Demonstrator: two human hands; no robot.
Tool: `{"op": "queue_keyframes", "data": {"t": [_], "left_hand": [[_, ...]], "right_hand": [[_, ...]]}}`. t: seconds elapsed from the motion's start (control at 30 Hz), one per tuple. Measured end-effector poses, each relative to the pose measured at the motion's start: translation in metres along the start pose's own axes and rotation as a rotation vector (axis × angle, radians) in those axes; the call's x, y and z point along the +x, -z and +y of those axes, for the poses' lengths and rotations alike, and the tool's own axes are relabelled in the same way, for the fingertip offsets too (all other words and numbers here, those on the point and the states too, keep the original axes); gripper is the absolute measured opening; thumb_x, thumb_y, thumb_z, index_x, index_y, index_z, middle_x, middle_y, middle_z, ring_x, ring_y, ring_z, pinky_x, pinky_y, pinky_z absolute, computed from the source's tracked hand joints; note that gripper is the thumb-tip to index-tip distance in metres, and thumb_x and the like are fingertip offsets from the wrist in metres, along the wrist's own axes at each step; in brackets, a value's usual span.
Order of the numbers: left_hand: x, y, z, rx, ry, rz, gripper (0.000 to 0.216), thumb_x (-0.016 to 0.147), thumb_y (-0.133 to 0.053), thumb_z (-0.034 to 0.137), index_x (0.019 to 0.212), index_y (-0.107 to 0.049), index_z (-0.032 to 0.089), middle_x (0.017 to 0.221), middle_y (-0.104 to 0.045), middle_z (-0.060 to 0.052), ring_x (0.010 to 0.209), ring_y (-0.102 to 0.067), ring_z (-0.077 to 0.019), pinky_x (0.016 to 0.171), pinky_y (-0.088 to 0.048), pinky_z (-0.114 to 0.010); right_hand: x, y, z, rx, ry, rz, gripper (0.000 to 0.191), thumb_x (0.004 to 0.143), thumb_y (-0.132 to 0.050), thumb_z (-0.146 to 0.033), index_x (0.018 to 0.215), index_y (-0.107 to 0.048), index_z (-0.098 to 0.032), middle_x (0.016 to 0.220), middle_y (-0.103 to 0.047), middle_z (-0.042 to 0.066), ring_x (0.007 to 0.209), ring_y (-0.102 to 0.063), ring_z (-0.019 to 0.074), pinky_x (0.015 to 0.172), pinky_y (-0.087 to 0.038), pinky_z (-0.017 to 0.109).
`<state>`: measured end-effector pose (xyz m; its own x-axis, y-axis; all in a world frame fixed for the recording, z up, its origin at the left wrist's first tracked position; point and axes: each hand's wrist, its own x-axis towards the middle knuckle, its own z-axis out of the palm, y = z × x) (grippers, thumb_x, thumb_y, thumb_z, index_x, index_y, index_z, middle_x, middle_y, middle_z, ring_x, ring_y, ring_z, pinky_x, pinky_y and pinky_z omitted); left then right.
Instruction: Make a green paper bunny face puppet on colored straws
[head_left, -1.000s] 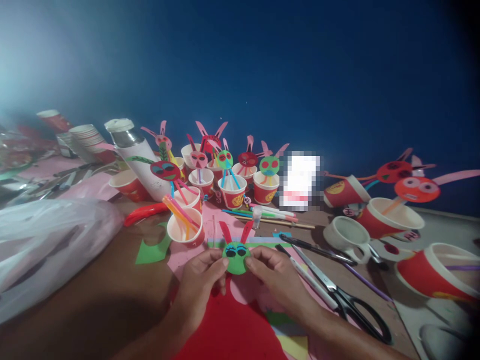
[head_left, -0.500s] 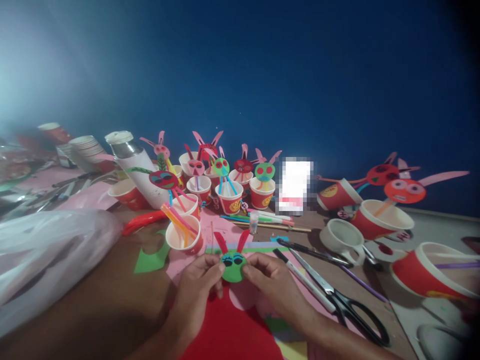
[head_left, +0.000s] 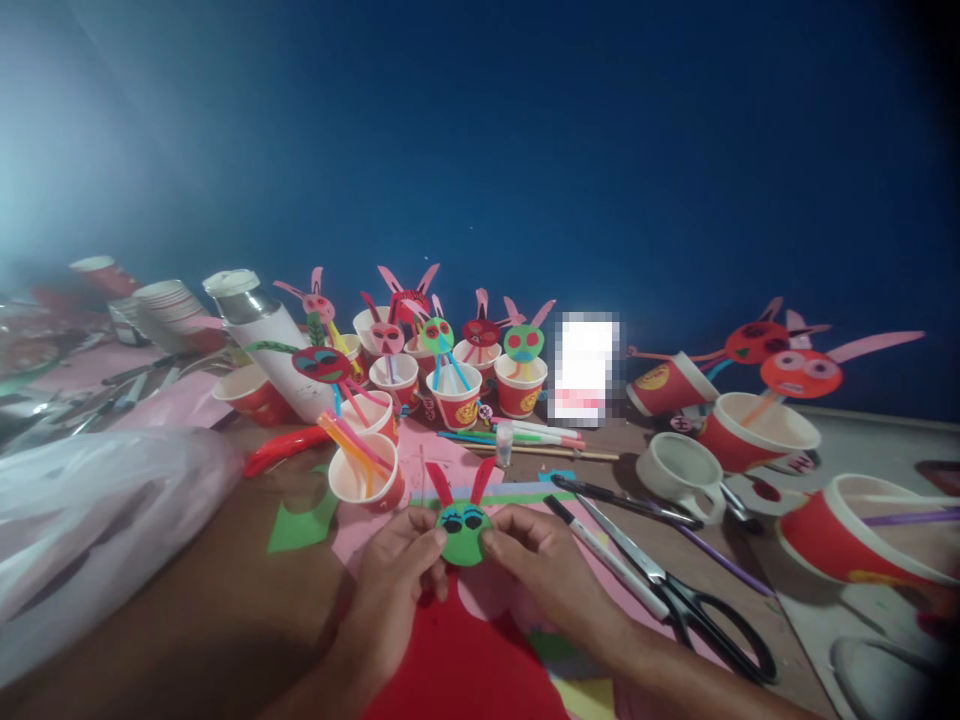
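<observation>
Between my two hands I hold a green paper face (head_left: 463, 546) with black eyes, blue lashes and two red ears standing up. The thumb and fingers of my left hand (head_left: 401, 560) pinch its left edge. On the other edge, my right hand (head_left: 531, 555) pinches it the same way. Below the face lies a sheet of red paper (head_left: 465, 655), partly over pink paper (head_left: 480, 595). Just right of my right hand rest a white marker (head_left: 615, 560) and black-handled scissors (head_left: 679, 590).
Behind stand several red paper cups (head_left: 459, 400) with paper faces on straws. A cup of straws (head_left: 365, 475) is nearer. At left are a plastic bag (head_left: 112, 520) and a white flask (head_left: 277, 350); at right, a white mug (head_left: 679, 470) and more cups. A blue wall (head_left: 525, 150) rises behind.
The whole view has shifted slightly, with the background things a little further left. Both hands keep their pinch on the green paper face, and its position is nearly the same.
</observation>
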<state>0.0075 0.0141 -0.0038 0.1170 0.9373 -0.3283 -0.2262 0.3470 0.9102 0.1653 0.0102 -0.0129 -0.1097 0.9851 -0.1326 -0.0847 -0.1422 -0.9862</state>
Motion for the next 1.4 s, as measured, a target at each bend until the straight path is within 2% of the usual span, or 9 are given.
{"op": "queue_keyframes", "data": {"t": [0.2, 0.3, 0.4, 0.5, 0.63, 0.77, 1.0, 1.23, 1.4], "left_hand": [[0.003, 0.002, 0.000, -0.049, 0.017, 0.010, 0.020, 0.069, -0.065, 0.029, 0.067, -0.048, 0.018, 0.044, -0.049, 0.007, 0.039, -0.042, -0.0055, 0.042, -0.028, -0.018], [0.004, 0.004, 0.000, -0.081, 0.023, -0.003, 0.020, 0.070, -0.064, 0.028, 0.068, -0.048, 0.018, 0.045, -0.051, 0.007, 0.039, -0.043, -0.0056, 0.042, -0.028, -0.018], [0.003, 0.003, 0.001, -0.104, 0.025, -0.012, 0.019, 0.070, -0.064, 0.027, 0.068, -0.048, 0.018, 0.046, -0.051, 0.007, 0.040, -0.043, -0.0054, 0.042, -0.029, -0.017], [0.001, 0.001, 0.001, -0.089, 0.035, -0.016, 0.021, 0.069, -0.065, 0.029, 0.066, -0.048, 0.017, 0.045, -0.050, 0.007, 0.040, -0.043, -0.0059, 0.042, -0.030, -0.018], [-0.002, -0.002, -0.003, -0.030, 0.037, -0.022, 0.023, 0.068, -0.066, 0.031, 0.064, -0.048, 0.017, 0.043, -0.048, 0.007, 0.038, -0.042, -0.0060, 0.040, -0.028, -0.018], [-0.004, -0.002, -0.007, 0.018, 0.018, -0.026, 0.021, 0.067, -0.066, 0.030, 0.065, -0.049, 0.018, 0.043, -0.048, 0.007, 0.037, -0.042, -0.0061, 0.040, -0.028, -0.018], [-0.005, -0.001, -0.008, 0.041, 0.026, -0.036, 0.019, 0.069, -0.064, 0.029, 0.066, -0.049, 0.018, 0.042, -0.048, 0.007, 0.038, -0.042, -0.0063, 0.041, -0.028, -0.018], [-0.004, -0.002, -0.011, 0.016, 0.037, -0.044, 0.020, 0.068, -0.065, 0.030, 0.066, -0.049, 0.018, 0.043, -0.049, 0.007, 0.038, -0.040, -0.0063, 0.041, -0.028, -0.019], [-0.005, -0.002, -0.010, 0.030, 0.038, -0.044, 0.019, 0.070, -0.064, 0.029, 0.066, -0.048, 0.019, 0.043, -0.049, 0.007, 0.038, -0.041, -0.0065, 0.041, -0.027, -0.019]], "right_hand": [[0.000, 0.000, -0.002, 0.065, -0.032, 0.037, 0.018, 0.076, -0.058, -0.032, 0.075, -0.065, -0.015, 0.061, -0.056, -0.001, 0.057, -0.048, 0.0117, 0.056, -0.037, 0.023], [-0.001, 0.002, -0.005, 0.092, -0.048, 0.110, 0.023, 0.079, -0.056, -0.037, 0.080, -0.064, -0.015, 0.054, -0.049, -0.004, 0.050, -0.041, 0.0098, 0.048, -0.032, 0.021], [-0.002, 0.004, -0.008, 0.087, -0.034, 0.149, 0.029, 0.081, -0.054, -0.044, 0.079, -0.063, -0.016, 0.052, -0.044, -0.005, 0.049, -0.039, 0.0096, 0.048, -0.031, 0.021], [-0.003, 0.003, -0.010, 0.121, -0.009, 0.063, 0.031, 0.082, -0.053, -0.045, 0.081, -0.062, -0.016, 0.064, -0.053, -0.001, 0.059, -0.046, 0.0113, 0.056, -0.037, 0.022], [-0.005, -0.002, -0.006, 0.147, -0.029, -0.064, 0.023, 0.074, -0.064, -0.037, 0.082, -0.061, -0.016, 0.074, -0.058, 0.000, 0.066, -0.051, 0.0125, 0.063, -0.040, 0.023], [-0.007, -0.007, -0.003, 0.107, -0.073, -0.064, 0.016, 0.071, -0.064, -0.030, 0.076, -0.060, -0.015, 0.067, -0.057, -0.002, 0.060, -0.048, 0.0109, 0.057, -0.037, 0.022], [-0.009, -0.010, -0.003, 0.094, -0.035, -0.060, 0.006, 0.073, -0.056, -0.021, 0.071, -0.058, -0.015, 0.066, -0.057, -0.002, 0.061, -0.048, 0.0114, 0.060, -0.039, 0.023], [-0.010, -0.010, -0.010, 0.131, -0.046, -0.066, 0.003, 0.069, -0.054, -0.018, 0.066, -0.054, -0.017, 0.062, -0.054, -0.004, 0.059, -0.048, 0.0114, 0.058, -0.039, 0.022], [-0.011, -0.009, -0.009, 0.123, -0.054, -0.050, 0.009, 0.072, -0.055, -0.022, 0.064, -0.053, -0.017, 0.060, -0.053, -0.004, 0.055, -0.046, 0.0100, 0.053, -0.037, 0.021]]}}
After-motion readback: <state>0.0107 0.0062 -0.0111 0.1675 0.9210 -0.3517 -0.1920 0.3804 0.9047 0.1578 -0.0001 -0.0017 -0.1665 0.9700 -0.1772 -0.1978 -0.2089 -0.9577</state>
